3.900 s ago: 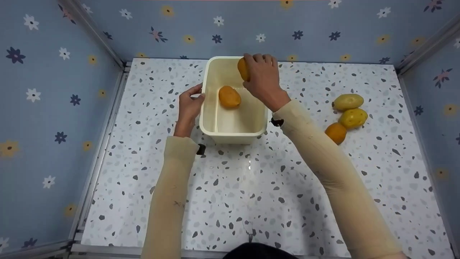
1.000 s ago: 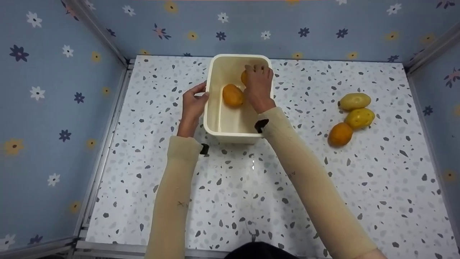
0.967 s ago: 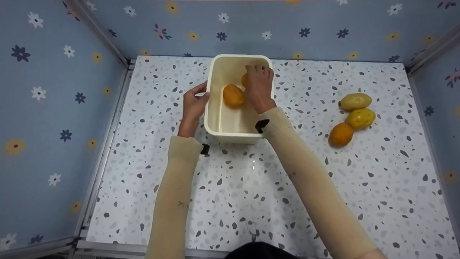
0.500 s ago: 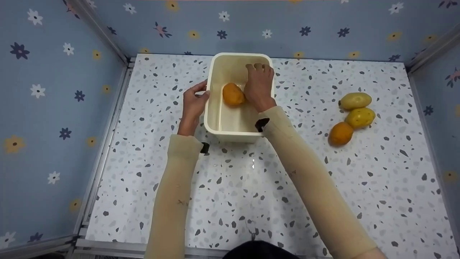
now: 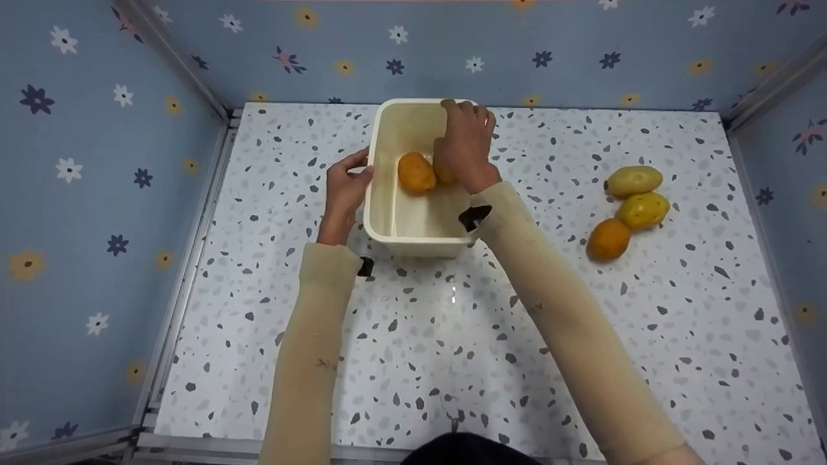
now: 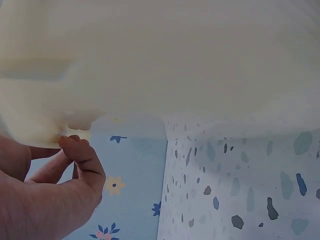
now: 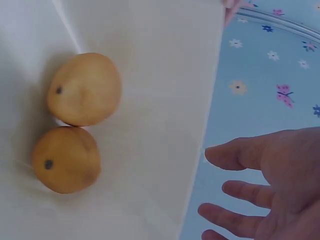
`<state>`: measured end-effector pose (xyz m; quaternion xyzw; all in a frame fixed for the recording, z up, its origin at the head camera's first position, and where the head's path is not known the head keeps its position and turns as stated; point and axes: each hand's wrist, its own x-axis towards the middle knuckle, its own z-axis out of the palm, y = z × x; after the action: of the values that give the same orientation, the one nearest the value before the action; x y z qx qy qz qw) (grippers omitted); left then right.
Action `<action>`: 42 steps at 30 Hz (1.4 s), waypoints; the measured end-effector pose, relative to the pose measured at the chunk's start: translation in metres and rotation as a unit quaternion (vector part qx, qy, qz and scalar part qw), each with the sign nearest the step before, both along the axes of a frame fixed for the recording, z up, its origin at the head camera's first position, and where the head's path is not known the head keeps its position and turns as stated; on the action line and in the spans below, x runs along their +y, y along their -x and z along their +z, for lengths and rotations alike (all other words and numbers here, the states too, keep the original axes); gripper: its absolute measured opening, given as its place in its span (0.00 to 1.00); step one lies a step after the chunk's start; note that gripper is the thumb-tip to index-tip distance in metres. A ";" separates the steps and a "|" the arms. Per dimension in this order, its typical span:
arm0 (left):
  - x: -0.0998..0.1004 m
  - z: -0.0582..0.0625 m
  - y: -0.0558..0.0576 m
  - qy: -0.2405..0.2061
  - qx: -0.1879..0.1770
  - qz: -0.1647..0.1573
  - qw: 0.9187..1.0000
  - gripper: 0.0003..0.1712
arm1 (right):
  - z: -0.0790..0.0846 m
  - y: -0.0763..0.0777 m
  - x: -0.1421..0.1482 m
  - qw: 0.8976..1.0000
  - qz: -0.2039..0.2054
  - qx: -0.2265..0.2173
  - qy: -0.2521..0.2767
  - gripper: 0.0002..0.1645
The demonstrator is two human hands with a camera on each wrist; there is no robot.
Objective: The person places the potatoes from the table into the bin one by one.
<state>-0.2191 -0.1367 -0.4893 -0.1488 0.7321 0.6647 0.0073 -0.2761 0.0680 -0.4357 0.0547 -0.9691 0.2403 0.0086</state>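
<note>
A cream plastic bin (image 5: 417, 241) stands toward the back of the table. My left hand (image 5: 345, 194) pinches its left rim between thumb and fingers, as the left wrist view also shows. Inside the bin lie one orange mango (image 5: 417, 173) and a second mango (image 5: 444, 169), the latter partly hidden by my right hand (image 5: 468, 141). That hand is over the bin's right side, its fingers spread and holding nothing. The right wrist view shows an upper mango (image 7: 85, 89) and a lower mango (image 7: 66, 160) side by side on the bin's floor.
To the right on the speckled table (image 5: 400, 387) lie a pale yellow oval fruit (image 5: 635, 181), a yellow spotted fruit (image 5: 643, 210) and an orange mango (image 5: 608, 239), close together. Flower-patterned panels (image 5: 426, 51) wall the table at the back and sides.
My right hand carried the second mango down into the bin, let go of it and rose back toward the far right rim. The left hand keeps its hold on the bin.
</note>
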 end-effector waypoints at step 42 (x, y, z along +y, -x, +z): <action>0.000 0.001 0.001 -0.004 -0.018 -0.003 1.000 0.25 | -0.056 -0.053 0.170 0.993 -0.008 0.032 -0.118 0.37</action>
<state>-0.2198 -0.1368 -0.4881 -0.1588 0.7295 0.6649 0.0228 -0.2233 0.2379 -0.4922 0.0550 -0.9903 0.1228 0.0346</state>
